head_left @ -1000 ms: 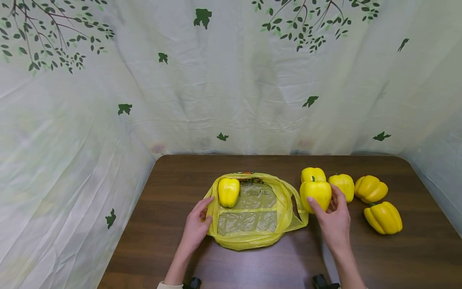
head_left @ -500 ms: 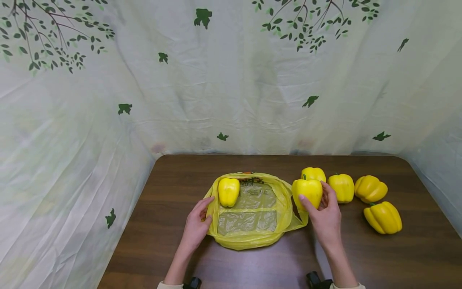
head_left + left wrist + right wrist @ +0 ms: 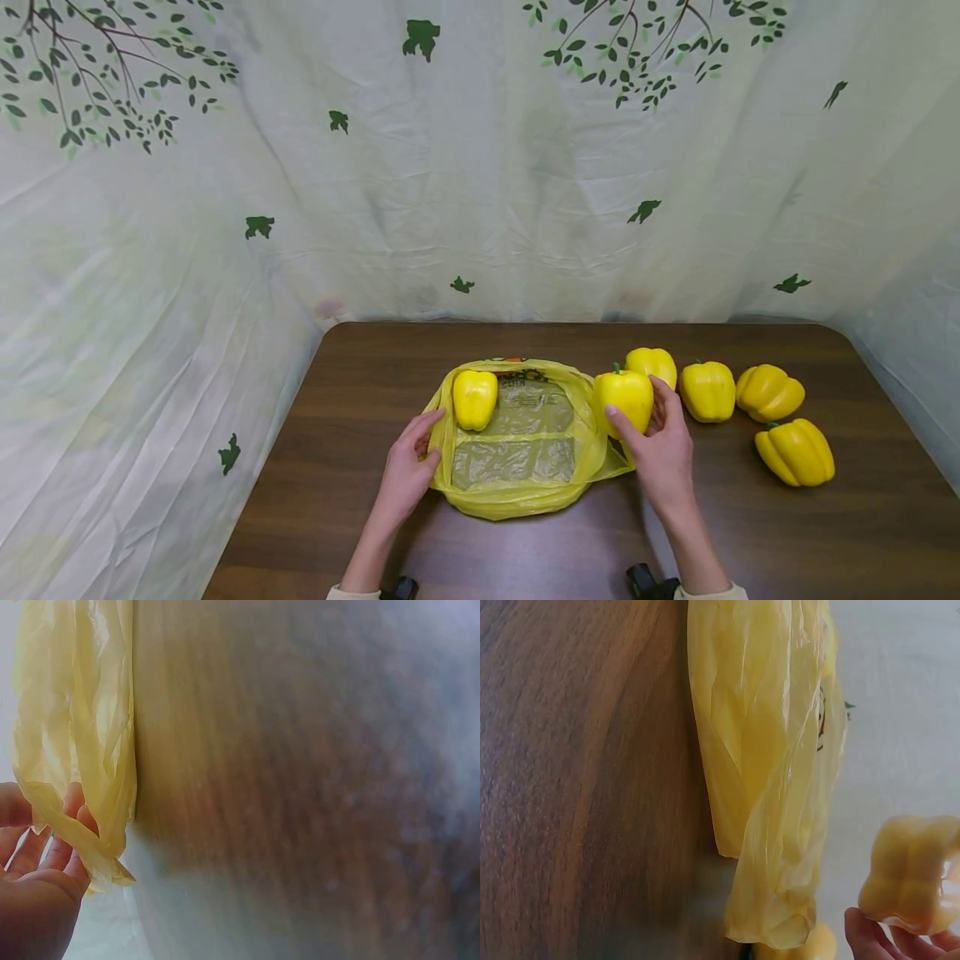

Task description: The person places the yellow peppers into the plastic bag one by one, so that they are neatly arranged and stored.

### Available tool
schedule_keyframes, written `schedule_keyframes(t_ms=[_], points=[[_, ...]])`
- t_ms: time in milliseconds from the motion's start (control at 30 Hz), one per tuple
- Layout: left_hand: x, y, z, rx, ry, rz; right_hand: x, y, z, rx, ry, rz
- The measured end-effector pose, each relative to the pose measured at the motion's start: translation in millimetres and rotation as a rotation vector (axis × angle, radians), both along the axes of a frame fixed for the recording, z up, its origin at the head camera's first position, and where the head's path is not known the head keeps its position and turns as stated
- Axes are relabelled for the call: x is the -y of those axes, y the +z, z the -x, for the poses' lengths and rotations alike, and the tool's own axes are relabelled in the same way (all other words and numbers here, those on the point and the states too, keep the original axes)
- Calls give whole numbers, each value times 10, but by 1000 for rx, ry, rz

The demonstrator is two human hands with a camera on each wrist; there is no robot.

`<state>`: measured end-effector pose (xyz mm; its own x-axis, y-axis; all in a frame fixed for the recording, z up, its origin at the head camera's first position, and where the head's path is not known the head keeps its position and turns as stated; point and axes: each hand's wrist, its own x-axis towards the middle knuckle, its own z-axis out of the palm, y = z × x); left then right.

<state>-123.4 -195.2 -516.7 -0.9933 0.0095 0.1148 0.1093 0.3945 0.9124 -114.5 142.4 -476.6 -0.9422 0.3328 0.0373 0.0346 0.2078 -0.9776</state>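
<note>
My right hand (image 3: 663,458) grips a yellow bell pepper (image 3: 622,402) by its side, with the green stem up. This pepper (image 3: 909,874) is raised beside the right rim of an open yellow plastic bag (image 3: 510,505). At the bag's left edge, my left hand (image 3: 405,473) holds the thin plastic. In the left wrist view, the fingers (image 3: 56,853) curl round a strip of the bag (image 3: 105,712). Another yellow bell pepper (image 3: 475,400) is inside the bag, at its back left.
To the right on the brown wooden table (image 3: 360,358) lie several more yellow bell peppers, among them a back one (image 3: 651,362), an upright one (image 3: 707,392), a tipped one (image 3: 769,393) and a front one (image 3: 797,452). A leaf-patterned curtain (image 3: 480,192) hangs behind the table.
My right hand has moved left with the bell pepper, from near the other peppers to the bag's right rim. The left hand and the bag have stayed in place.
</note>
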Motion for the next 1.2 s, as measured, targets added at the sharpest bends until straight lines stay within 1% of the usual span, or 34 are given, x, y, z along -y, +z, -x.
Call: schedule_keyframes(t_ms=[167, 333, 433, 500, 700, 733, 800, 967, 1067, 1200], points=[[10, -10, 0, -13, -8, -8, 44, 15, 4, -12, 28, 0], [7, -15, -1, -6, -4, -1, 95, 7, 4, -9, 55, 24], [-7, 4, -6, 1, 3, 6, 122, -6, 10, -11, 62, 25], [-28, 51, -21, 5, 6, 4, 134, -17, 19, -15, 66, 24], [-105, 354, -116, 15, -8, 5, 169, -53, 42, -10, 70, 9], [-111, 389, -128, 18, -11, 9, 175, -58, 46, -9, 70, 4], [-116, 408, -133, 22, -13, 8, 187, -63, 60, -7, 71, -7], [-115, 402, -131, 15, -16, 1, 217, -77, 90, -1, 72, -30], [-104, 374, -119, 18, -14, 6, 236, -77, 105, 12, 88, -34], [-59, 172, -55, 16, 3, 5, 262, -77, 129, 27, 108, -32]])
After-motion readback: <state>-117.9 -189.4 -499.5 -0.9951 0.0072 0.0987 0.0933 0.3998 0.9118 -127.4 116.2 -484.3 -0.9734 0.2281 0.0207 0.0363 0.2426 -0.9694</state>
